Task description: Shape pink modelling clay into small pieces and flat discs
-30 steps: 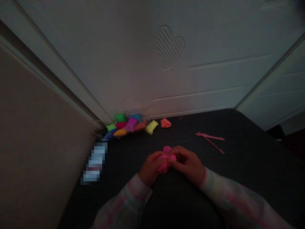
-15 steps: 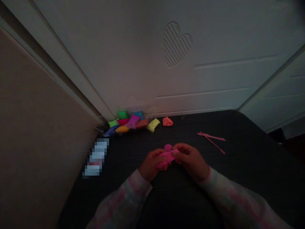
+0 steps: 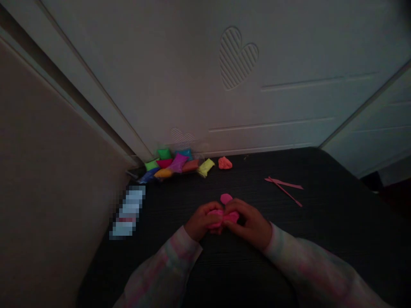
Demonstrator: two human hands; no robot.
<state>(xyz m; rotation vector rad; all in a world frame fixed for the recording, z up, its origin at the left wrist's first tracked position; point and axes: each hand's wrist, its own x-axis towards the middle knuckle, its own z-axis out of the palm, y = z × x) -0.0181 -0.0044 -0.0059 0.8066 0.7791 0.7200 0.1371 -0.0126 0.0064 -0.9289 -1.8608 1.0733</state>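
Both my hands are closed on one lump of bright pink modelling clay [image 3: 231, 217], above the dark table. My left hand [image 3: 201, 223] grips its left side, thumb on top. From the right, my right hand [image 3: 250, 222] pinches the clay between thumb and fingers. Part of the lump is covered by my fingers. Just beyond the right fingertips lies a small flat round piece of pink clay [image 3: 226, 198].
Several colourful clay packets [image 3: 178, 163] lie in clear plastic at the back left, with a yellow packet [image 3: 206, 167] beside them. An orange clay lump [image 3: 225, 163] is near the white panel [image 3: 192, 77]. Pink modelling tools [image 3: 284, 186] lie crossed on the dark table [image 3: 237, 273].
My right hand has shifted left and now pinches the clay nearer its middle. The clay looks more bunched, and the round pink piece behind shows more fully.
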